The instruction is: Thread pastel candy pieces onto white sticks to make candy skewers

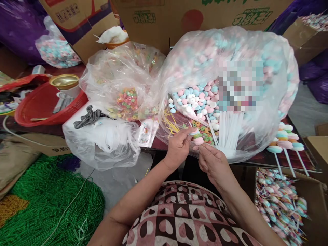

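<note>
**Both hands pinch candy at the mouth of the big bag**

The left hand (179,146) is nearly closed, thumb and fingertips pinched on a small stack of candies (194,132) in pink and green. The right hand (213,163) sits just right of it, near the lap, with thumb and forefinger pressed together just below a pink candy (198,140). Whether it grips that candy or something thin under it cannot be told. The two hands are almost touching at the fingertips.

The candies are held at the near edge of the big bag (246,44), a clear sack full of pink, blue and white pieces, part of it blurred. A bundle of white sticks (229,128) stands inside it, just right of the hands.

Farther right, finished lollipops (284,140) lie on the table, and a box (314,191) of wrapped ones sits near the right edge. To the left is a bag of ring candy (126,100), a white bag (102,140) nearer, and a red basket (33,109) with a gold lid (64,81). Green netting (46,201) fills the near left corner.
</note>
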### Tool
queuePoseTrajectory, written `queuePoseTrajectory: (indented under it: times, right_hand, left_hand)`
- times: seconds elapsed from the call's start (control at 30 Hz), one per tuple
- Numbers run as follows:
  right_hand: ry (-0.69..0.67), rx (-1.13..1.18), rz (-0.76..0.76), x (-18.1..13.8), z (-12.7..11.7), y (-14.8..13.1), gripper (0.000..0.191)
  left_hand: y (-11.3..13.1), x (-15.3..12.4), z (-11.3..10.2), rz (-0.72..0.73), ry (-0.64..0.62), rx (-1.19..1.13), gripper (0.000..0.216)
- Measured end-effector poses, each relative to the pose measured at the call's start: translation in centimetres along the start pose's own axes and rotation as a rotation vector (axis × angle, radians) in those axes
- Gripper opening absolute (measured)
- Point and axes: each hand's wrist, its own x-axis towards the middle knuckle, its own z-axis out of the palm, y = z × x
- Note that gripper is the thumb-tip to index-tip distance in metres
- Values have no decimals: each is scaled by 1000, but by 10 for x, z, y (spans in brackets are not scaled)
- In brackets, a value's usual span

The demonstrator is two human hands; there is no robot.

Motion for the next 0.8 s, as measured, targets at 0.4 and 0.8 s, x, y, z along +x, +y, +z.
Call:
queuePoseTrajectory:
  times: [0.4, 0.8]
  right_hand:
    - [-98, -91, -26, 0, 0, 6, 34]
    - [-69, -39, -26, -4, 7, 28, 35]
  left_hand:
    - [27, 19, 1, -650, -23, -857, 46]
    - [36, 4, 18, -689, 80, -682, 27]
